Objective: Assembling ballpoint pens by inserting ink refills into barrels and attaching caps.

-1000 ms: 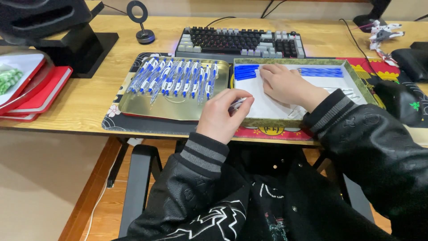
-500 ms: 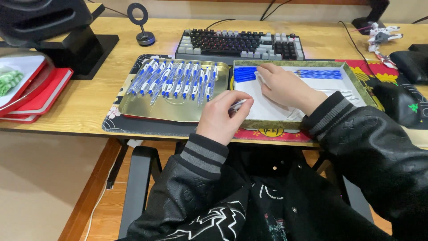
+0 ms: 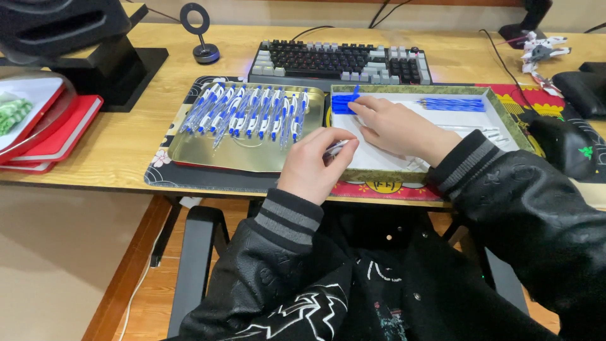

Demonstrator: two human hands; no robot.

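Pen part (image 3: 336, 150) mostly hidden inside the left hand (image 3: 314, 165) grip

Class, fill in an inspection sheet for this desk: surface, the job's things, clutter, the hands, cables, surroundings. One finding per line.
Surface: wooden desk with a dark mat under the trays.
Job's things: gold tray holding a row of blue-and-white pens; white tray with blue pen parts.
Clutter: keyboard, red books, small ring stand.
Hands: left hand has a grip on a clear pen barrel; right hand rests inside the white tray.
Cables: black leads cross the desk behind the trays.
Surroundings: chair, wooden floor.
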